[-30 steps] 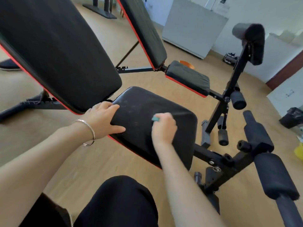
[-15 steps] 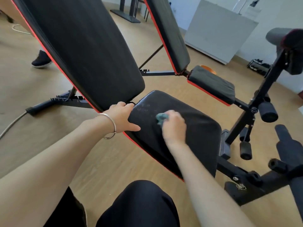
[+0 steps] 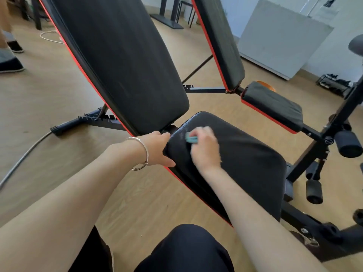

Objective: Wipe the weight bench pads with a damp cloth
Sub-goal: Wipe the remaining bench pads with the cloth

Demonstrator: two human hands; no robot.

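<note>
The right hand sits at the centre of the frame, fingers curled down over a small teal cloth and pressing it onto the upper left part of the black seat pad. Only a strip of the cloth shows past the knuckles, and the hand is blurred, so the exact finger placement is hard to read; it is closed around the cloth rather than flat.

The left hand is just left of it, loosely cupped over the upper left corner of the seat pad, thumb along the pad's red-trimmed side edge and fingers reaching into the gap below the tilted back pad. It grips nothing but the pad's edge. A thin silver bangle circles that wrist.

The back pad slopes from the upper left of the frame down to the seat pad. A second bench (same black with red trim) stands behind, right of centre, on the wooden floor. The person's dark-clad knee fills the bottom centre
</note>
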